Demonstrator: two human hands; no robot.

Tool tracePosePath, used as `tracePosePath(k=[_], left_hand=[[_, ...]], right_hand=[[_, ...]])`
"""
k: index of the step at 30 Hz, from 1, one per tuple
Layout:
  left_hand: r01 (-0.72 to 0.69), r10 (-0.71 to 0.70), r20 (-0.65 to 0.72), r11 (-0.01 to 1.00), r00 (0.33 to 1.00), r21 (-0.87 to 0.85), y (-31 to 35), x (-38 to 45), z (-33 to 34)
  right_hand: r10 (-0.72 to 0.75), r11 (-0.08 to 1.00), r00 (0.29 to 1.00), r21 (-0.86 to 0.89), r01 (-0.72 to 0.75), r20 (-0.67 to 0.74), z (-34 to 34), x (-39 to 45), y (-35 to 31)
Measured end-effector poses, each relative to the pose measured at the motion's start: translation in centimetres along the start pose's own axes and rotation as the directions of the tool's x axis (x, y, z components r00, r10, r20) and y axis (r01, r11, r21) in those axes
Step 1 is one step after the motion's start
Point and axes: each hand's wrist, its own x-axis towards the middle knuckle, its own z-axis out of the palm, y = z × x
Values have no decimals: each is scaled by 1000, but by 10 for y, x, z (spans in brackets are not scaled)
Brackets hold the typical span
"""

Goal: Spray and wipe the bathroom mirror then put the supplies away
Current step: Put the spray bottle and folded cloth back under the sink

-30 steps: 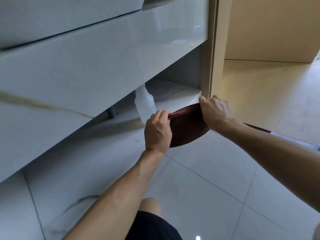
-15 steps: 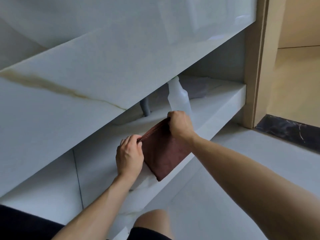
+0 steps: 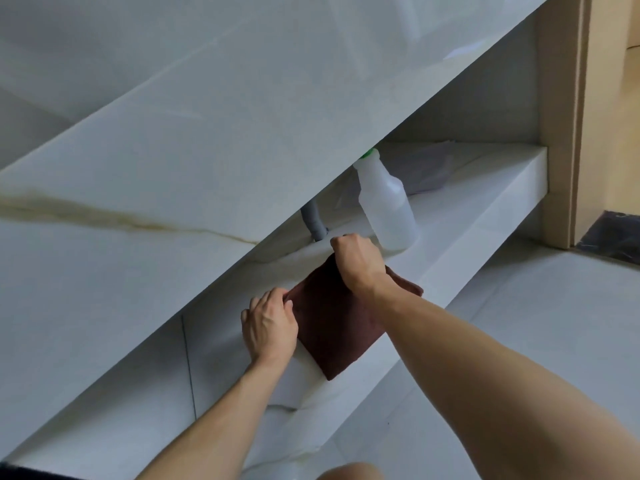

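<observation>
A folded dark brown cloth (image 3: 334,327) lies on the white marble shelf (image 3: 485,216) under the vanity, its near corner hanging over the shelf's front edge. My left hand (image 3: 268,329) pinches the cloth's left corner. My right hand (image 3: 358,265) grips its far edge from above. Just behind my right hand stands a translucent white spray bottle (image 3: 388,206) with a green top, its head partly hidden by the vanity front.
The glossy vanity front (image 3: 173,168) overhangs the shelf closely. A grey drain pipe (image 3: 313,223) comes down behind the cloth. A beige door frame (image 3: 564,133) closes the right end. Pale floor tiles (image 3: 519,323) lie below, and my knee (image 3: 349,472) shows at the bottom.
Both hands carried the cloth from the open air onto the shelf and laid it flatter and further in. The view swung left and closer.
</observation>
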Motion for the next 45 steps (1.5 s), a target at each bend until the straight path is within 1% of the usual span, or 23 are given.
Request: tracePosePath(k=[4,8,13,17,20,22,23,25,26,28,30,31,34,38,45], left_hand=[[70,-70,47,998,996,4,-2,8,8],[122,-126,81,991,989,47,-6,21,15],[196,-201,114,979,973,57,-6,36,27],[231,-237,149,971,960,55,-7,42,36],[288,-287,197,957,937,25,-6,39,40],[339,-333,165,941,928,-7,-6,36,40],[328,-322,133,945,937,-18,-5,34,41],[240,-235,82,969,968,-51,0,26,42],[197,-191,75,977,979,-79,6,23,42],[178,-161,121,974,979,-143,20,16,44],[221,-174,255,961,951,-169,31,11,48],[240,-180,326,959,928,-152,34,10,50],[229,-176,441,971,880,-70,32,9,54],[182,-136,507,982,851,-42,25,10,50],[157,-120,534,987,837,-24,24,7,47]], right_hand=[[-38,999,999,-2,38,8,7,12,-5],[-60,998,997,11,60,37,9,21,-10],[-139,990,989,14,138,56,18,28,-6],[-188,982,973,38,184,136,29,32,6],[-258,966,939,69,249,229,32,27,19],[-289,957,929,28,290,232,33,23,26],[-301,951,932,-10,310,202,35,20,28],[-341,934,933,-75,350,119,40,17,30],[-369,920,925,-101,378,95,41,16,30],[-397,904,911,-124,408,109,45,16,28],[-366,916,913,-105,388,181,49,18,27],[-336,923,914,-115,368,226,50,19,27],[-253,920,911,-209,330,326,52,21,29],[-159,931,900,-240,274,406,50,17,27],[-135,933,899,-251,256,417,47,10,28]])
